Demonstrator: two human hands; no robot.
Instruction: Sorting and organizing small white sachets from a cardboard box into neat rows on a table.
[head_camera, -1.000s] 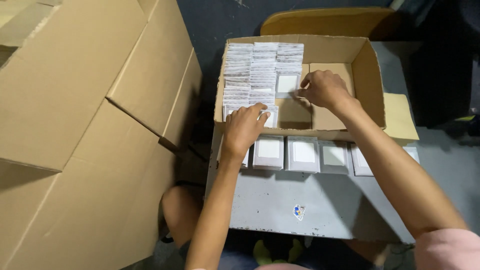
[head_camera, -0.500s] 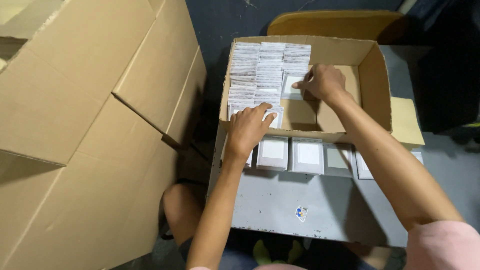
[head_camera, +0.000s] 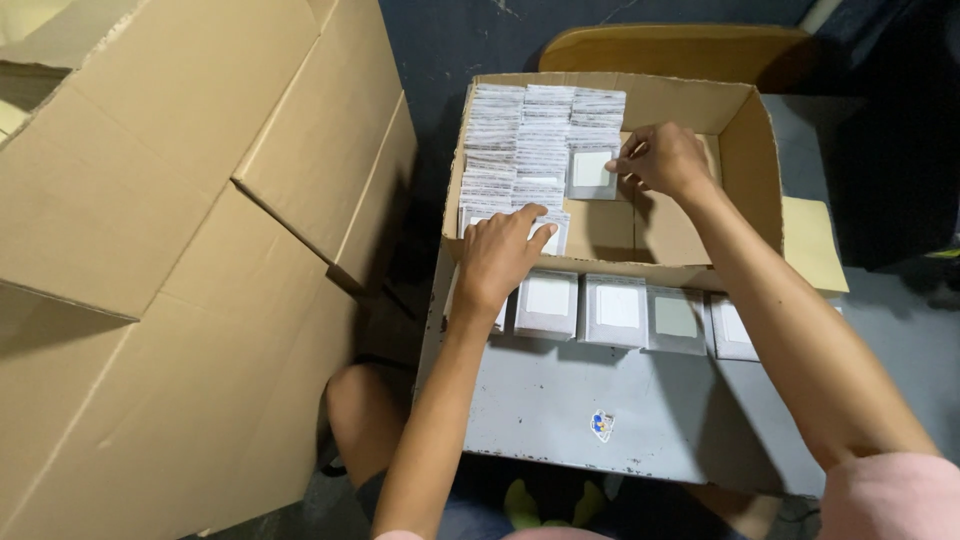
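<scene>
An open cardboard box (head_camera: 752, 140) rests on a grey metal table (head_camera: 560, 410). Three rows of small flat white packets (head_camera: 530, 140) stand packed upright in its left half. My right hand (head_camera: 662, 158) reaches into the box and holds the front packet (head_camera: 592, 172) of the right-hand row by its edge. My left hand (head_camera: 497, 255) lies over the box's near wall, fingers resting on the front packets of the left and middle rows. Several more packets (head_camera: 617, 308) lie flat in a line on the table just in front of the box.
A big cardboard carton (head_camera: 190, 250) with open flaps fills the left side, close to the table's edge. A yellow-brown chair back (head_camera: 680, 45) stands behind the box. A loose cardboard flap (head_camera: 812, 245) sticks out to the box's right. My knee (head_camera: 355, 400) shows below the table.
My right hand has moved from the box's bare middle back to the right-hand row and now holds a packet upright at its front. My left hand has stayed on the front packets.
</scene>
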